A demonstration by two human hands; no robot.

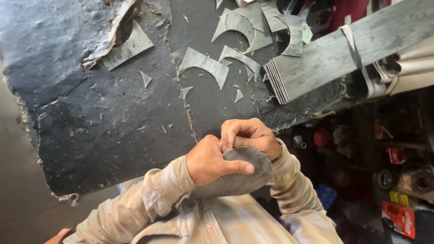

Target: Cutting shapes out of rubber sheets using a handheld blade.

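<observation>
Close to my chest I hold a grey rounded sheet piece (244,174) with both hands. My left hand (212,160) grips its left side, thumb laid flat across the face. My right hand (251,135) is curled over the top edge with fingers bent tightly on it. The piece is curved and partly hidden under my hands. Both arms wear striped beige sleeves.
A worn black mat (113,104) covers the worktable, strewn with several grey crescent offcuts (205,63) and small scraps. A stack of long grey strips (334,54) lies at the upper right. Cluttered floor with red and yellow boxes (400,217) is at the right.
</observation>
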